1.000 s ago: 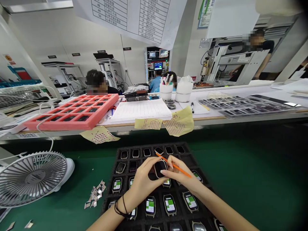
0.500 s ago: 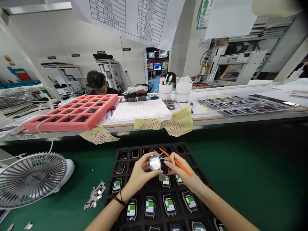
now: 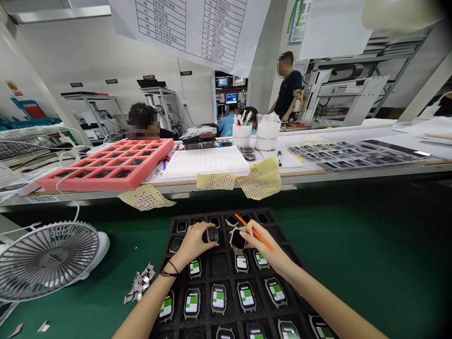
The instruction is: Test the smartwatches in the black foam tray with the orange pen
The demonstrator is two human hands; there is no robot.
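Note:
My left hand (image 3: 194,242) grips a dark-faced smartwatch body (image 3: 212,234) by its sides over the upper rows of a black foam tray (image 3: 219,266). Whether that watch touches the tray I cannot tell. To the right, my right hand (image 3: 259,239) pinches another smartwatch (image 3: 238,239), its black face turned up. An orange stick-like tool (image 3: 259,231) is also tucked among the right fingers, slanting up to the left. Below both hands, several watches with lit green-and-white screens (image 3: 246,295) lie in the compartments. Dark-screened watches (image 3: 181,226) line the far row.
A grey fan (image 3: 52,259) stands left, near small scattered tabs (image 3: 141,282) on the green mat (image 3: 353,263). The raised shelf bears a pink foam tray (image 3: 130,181), paper sheets (image 3: 208,160), pen cups (image 3: 242,136) and clear trays (image 3: 353,157). People are beyond it.
My left hand has moved left with its watch, apart from the right hand; that watch's bright surface now looks dark. The right hand keeps its watch and orange tool. A standing person appears behind the shelf.

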